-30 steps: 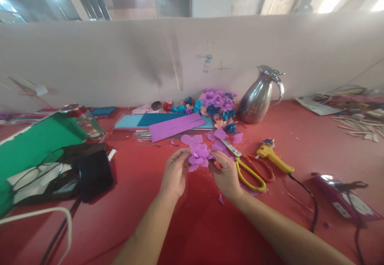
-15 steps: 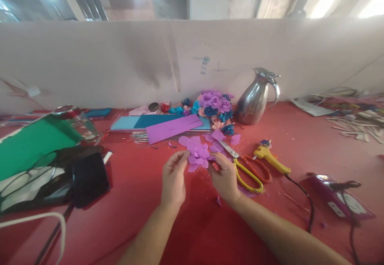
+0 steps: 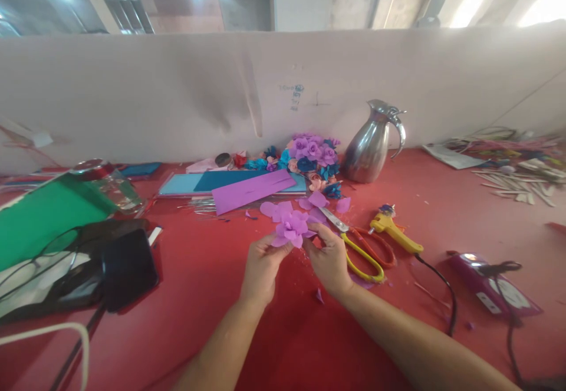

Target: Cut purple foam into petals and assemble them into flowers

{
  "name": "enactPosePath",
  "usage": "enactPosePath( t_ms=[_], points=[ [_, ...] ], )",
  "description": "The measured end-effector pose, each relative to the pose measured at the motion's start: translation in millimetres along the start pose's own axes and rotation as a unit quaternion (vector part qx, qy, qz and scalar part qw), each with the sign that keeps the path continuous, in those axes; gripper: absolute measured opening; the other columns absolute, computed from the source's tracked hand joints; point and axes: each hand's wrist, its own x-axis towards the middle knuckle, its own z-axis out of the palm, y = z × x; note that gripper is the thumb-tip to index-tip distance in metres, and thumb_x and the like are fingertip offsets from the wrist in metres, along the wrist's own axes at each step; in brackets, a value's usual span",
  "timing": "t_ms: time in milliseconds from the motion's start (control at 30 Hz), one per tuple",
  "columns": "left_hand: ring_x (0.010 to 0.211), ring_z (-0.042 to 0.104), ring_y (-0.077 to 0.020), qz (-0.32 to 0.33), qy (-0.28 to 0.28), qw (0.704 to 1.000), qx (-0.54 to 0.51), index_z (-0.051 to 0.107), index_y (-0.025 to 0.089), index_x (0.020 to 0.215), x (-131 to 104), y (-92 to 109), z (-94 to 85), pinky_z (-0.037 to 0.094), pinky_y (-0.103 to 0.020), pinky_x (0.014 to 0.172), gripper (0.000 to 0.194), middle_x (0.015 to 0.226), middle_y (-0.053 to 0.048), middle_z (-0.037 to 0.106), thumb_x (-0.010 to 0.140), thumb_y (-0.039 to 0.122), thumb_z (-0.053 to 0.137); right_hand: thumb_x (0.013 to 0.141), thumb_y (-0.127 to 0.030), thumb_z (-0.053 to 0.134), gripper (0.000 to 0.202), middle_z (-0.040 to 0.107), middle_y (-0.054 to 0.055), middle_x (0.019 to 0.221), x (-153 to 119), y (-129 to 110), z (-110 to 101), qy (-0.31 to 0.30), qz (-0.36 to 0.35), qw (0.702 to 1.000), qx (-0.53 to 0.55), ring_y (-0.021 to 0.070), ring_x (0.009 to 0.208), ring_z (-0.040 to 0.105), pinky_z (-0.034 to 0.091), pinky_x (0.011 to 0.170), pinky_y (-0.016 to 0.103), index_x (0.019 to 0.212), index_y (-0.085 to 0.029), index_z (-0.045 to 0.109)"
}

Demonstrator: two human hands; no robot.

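Observation:
A purple foam flower (image 3: 290, 229) is held just above the red table (image 3: 212, 273) between both my hands. My left hand (image 3: 262, 268) pinches its lower left petals. My right hand (image 3: 328, 258) grips its right side with thumb and fingers. Loose purple petals (image 3: 319, 200) lie right behind the flower. Yellow-and-orange scissors (image 3: 362, 250) rest just right of my right hand, and a yellow glue gun (image 3: 393, 233) lies beyond them.
A pile of finished purple and blue flowers (image 3: 312, 158) sits by a steel jug (image 3: 370, 143) at the white partition. Foam sheets (image 3: 239, 186) lie behind. A black phone (image 3: 126, 267), glasses and green sheet (image 3: 44, 214) are at left. A purple box with cables (image 3: 490, 288) is at right.
My left hand has closed in on the flower's lower left petals after hovering slightly apart from it. The flower stays between both hands; the view drifted a little.

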Motion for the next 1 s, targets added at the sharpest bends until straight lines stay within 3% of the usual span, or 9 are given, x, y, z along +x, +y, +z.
enactPosePath(
  t_ms=[167,367,667,833,933,1000],
  points=[
    [0.074,0.061,-0.0167,0.013,0.026,1.0,0.007,0.077,0.021,0.075,1.9,-4.3,-0.5,0.045,-0.029,0.079,0.018,0.07,0.001,0.071,0.058,0.021,0.08,0.072,-0.017,0.06,0.007,0.068,0.001,0.071,1.3,-1.9,-1.3,0.014,-0.017,1.0,-0.02,0.0155,0.064,0.06,0.048,0.065,0.027,0.075,-0.02,0.066],
    [0.075,0.061,-0.0167,0.038,0.057,0.998,0.006,0.076,0.022,0.076,0.6,-7.0,0.7,0.046,-0.029,0.08,0.017,0.072,0.003,0.072,0.059,0.019,0.079,0.071,-0.016,0.057,0.012,0.069,0.001,0.073,1.5,-5.3,-1.2,-0.014,-0.001,1.0,0.015,0.0152,0.065,0.06,0.049,0.065,0.027,0.077,-0.019,0.067],
    [0.085,0.065,-0.0184,0.002,0.02,0.999,-0.033,0.076,0.021,0.081,1.8,-5.6,5.0,0.044,-0.032,0.089,0.021,0.082,-0.002,0.075,0.061,0.024,0.08,0.077,-0.026,0.062,0.01,0.07,0.003,0.074,3.6,-1.1,3.0,-0.026,0.045,0.997,0.064,0.0173,0.069,0.063,0.051,0.068,0.03,0.08,-0.019,0.068],
    [0.081,0.064,-0.0173,-0.013,0.025,0.996,-0.081,0.076,0.02,0.077,7.0,-9.1,-0.4,0.045,-0.031,0.085,0.018,0.078,-0.002,0.074,0.06,0.026,0.08,0.077,-0.02,0.062,0.012,0.072,0.003,0.082,-5.7,-1.7,7.1,-0.038,0.004,0.999,0.008,0.0174,0.073,0.065,0.052,0.071,0.03,0.086,-0.02,0.07],
    [0.074,0.062,-0.0128,-0.022,0.027,0.99,-0.135,0.074,0.021,0.072,10.3,-5.9,-2.7,0.046,-0.026,0.078,0.018,0.073,0.0,0.072,0.057,0.027,0.083,0.08,-0.017,0.058,0.017,0.072,0.004,0.082,-8.4,-10.2,4.5,-0.063,-0.044,0.997,0.014,0.016,0.071,0.064,0.051,0.07,0.029,0.09,-0.021,0.071],
    [0.067,0.059,-0.0097,-0.033,0.033,0.985,-0.166,0.074,0.022,0.07,11.7,-2.8,-3.4,0.046,-0.023,0.073,0.021,0.068,0.003,0.069,0.053,0.026,0.085,0.081,-0.019,0.056,0.016,0.07,0.003,0.08,-6.2,-16.5,0.4,-0.058,-0.036,0.997,0.04,0.0153,0.07,0.062,0.05,0.067,0.028,0.088,-0.021,0.07]
  ],
)
